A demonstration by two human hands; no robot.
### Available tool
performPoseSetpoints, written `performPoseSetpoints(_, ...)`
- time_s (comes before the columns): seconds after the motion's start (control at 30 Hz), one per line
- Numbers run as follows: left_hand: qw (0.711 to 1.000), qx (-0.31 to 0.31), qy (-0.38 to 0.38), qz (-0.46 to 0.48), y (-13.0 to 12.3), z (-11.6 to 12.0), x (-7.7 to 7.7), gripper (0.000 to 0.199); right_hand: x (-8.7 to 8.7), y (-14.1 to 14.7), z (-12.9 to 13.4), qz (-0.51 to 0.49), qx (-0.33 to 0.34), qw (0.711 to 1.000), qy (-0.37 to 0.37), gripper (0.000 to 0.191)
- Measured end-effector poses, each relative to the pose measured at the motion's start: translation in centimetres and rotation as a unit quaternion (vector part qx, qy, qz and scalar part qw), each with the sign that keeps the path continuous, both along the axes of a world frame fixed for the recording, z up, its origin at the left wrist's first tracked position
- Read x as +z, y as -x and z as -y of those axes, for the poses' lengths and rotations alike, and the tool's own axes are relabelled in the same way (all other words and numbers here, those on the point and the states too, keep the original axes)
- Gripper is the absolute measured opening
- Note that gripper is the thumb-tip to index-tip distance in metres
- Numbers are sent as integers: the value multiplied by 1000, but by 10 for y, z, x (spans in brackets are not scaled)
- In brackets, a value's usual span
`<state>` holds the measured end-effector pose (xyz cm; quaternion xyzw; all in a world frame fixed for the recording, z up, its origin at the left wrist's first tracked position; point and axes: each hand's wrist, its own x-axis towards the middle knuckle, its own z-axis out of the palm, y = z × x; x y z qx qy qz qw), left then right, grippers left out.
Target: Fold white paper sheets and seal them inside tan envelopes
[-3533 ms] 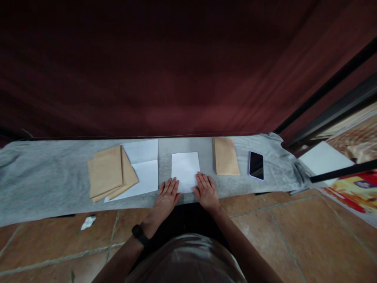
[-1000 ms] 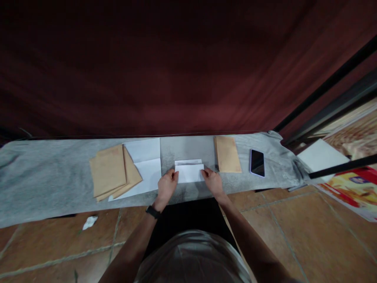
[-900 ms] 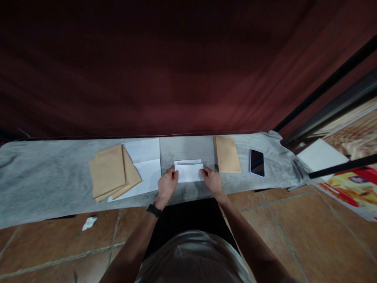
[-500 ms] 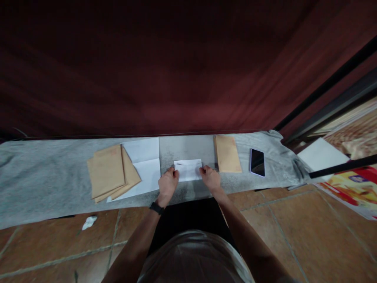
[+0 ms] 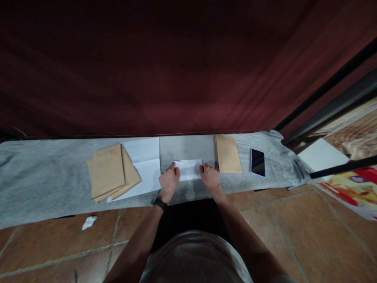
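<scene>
- Head view: the left hand (image 5: 169,181) is curled narrow, thumb over the left end of the folded white paper (image 5: 190,170), holding it;
- the right hand (image 5: 210,175) grips the right end likewise, fingers tucked in;
- the paper sits between them, at the grey cloth (image 5: 59,169); brown envelopes (image 5: 228,154) lie just beyond the right hand.

Dim o/all, red backdrop (image 5: 182,78) v. dark @ top, detail soft.
</scene>
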<state>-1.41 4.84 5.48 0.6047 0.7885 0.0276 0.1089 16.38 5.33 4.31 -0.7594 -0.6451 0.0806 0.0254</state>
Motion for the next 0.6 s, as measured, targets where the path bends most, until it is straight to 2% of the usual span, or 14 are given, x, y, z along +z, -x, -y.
performPoseSetpoints(0.23, 1000, 2, -20, -16, -2, -2, -6, 42, -8, -1, -3, 4, 3, 1000, -26, 34)
performPoseSetpoints(0.37, 999, -9, -16, -28, -2, -2, -8, 43, -12, -3, 1, -7, 22, 995, -99, 31)
performPoseSetpoints(0.5, 999, -26, -14, -33, -2, -2, -8, 43, -18, -2, 16, -42, 114, 978, -167, 35)
performPoseSetpoints(0.6, 999, -30, -22, -35, -3, -1, -6, 43, -24, 2, 31, -75, 215, 958, -173, 45)
